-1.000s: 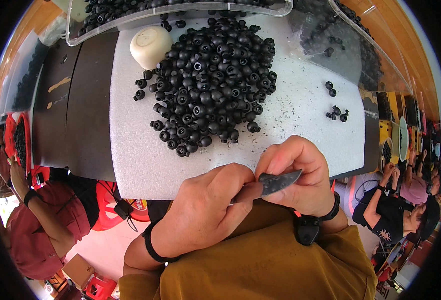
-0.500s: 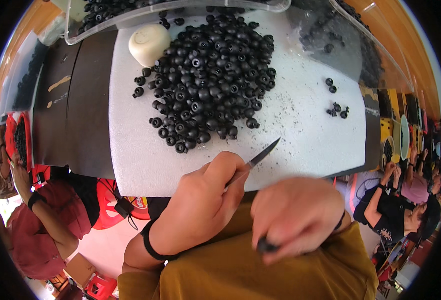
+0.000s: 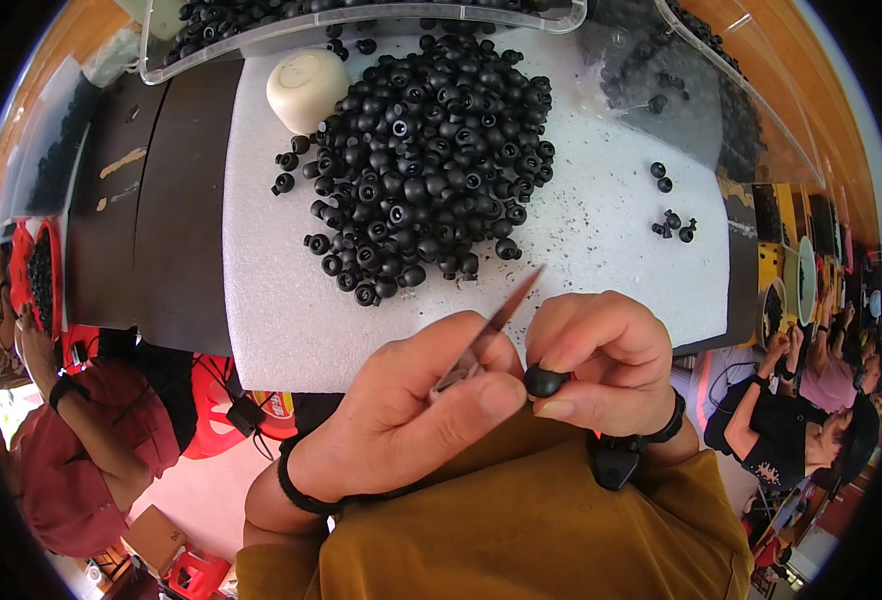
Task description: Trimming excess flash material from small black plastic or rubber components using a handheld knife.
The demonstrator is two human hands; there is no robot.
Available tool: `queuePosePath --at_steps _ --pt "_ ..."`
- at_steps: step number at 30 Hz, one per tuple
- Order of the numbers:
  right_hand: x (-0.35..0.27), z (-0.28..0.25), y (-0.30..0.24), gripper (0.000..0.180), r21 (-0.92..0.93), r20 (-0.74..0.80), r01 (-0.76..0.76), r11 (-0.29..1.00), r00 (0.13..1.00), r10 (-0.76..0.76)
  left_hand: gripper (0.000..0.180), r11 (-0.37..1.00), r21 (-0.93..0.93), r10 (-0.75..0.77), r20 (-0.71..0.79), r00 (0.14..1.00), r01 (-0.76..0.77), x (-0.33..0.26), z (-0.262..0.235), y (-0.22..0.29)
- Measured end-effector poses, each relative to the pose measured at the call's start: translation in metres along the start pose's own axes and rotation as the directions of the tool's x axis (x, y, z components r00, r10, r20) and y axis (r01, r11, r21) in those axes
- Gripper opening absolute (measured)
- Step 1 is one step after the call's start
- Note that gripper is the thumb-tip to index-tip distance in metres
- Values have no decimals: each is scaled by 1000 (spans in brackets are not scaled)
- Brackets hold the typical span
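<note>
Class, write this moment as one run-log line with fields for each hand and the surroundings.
left hand: holds thin blade | right hand: pinches black rubber part | white foam board: pile of black rubber parts, cream bowl

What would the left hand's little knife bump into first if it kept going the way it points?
Probably the pile of black rubber parts. The left hand aims its blade up toward the pile's lower right edge, though its height above the white foam board is unclear.

Both forearms come in from the lower edge and meet at the middle. The left hand (image 3: 416, 420) is curled, thumb pressed forward across its fingers, its grip closed, a dark band round the wrist. The right hand (image 3: 601, 360) is bent over beside it, thumb and forefinger pinched together, a dark strap at its wrist. The two hands touch at the thumbs.
</note>
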State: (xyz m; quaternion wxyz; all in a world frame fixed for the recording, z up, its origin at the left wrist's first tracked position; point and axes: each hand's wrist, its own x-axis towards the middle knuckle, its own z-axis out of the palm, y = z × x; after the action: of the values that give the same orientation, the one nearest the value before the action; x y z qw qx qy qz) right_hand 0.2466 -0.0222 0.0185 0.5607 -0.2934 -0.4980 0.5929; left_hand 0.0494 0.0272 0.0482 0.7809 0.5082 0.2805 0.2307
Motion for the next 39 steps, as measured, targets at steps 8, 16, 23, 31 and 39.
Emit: queuePosePath --at_steps 8,16,23,31,39 --pt "4 -3 -2 23 -72 51 16 997 999 -12 17 997 -66 -33 26 999 34 4 -1 -4" --pt "27 -48 -54 25 -477 -394 255 841 794 -463 13 993 -81 -98 -86 991 91 -3 -11 -15" --pt "63 -98 -84 36 -912 -352 -61 406 623 -698 15 987 -128 -120 -152 981 101 -6 -18 -25" --pt "36 -45 -35 39 -972 -152 -32 231 838 -524 16 989 -84 -136 -150 979 125 -3 -20 -26" --pt "27 -17 13 24 -922 -62 -19 388 993 -99 15 985 -101 -154 -167 974 138 0 -24 -26"
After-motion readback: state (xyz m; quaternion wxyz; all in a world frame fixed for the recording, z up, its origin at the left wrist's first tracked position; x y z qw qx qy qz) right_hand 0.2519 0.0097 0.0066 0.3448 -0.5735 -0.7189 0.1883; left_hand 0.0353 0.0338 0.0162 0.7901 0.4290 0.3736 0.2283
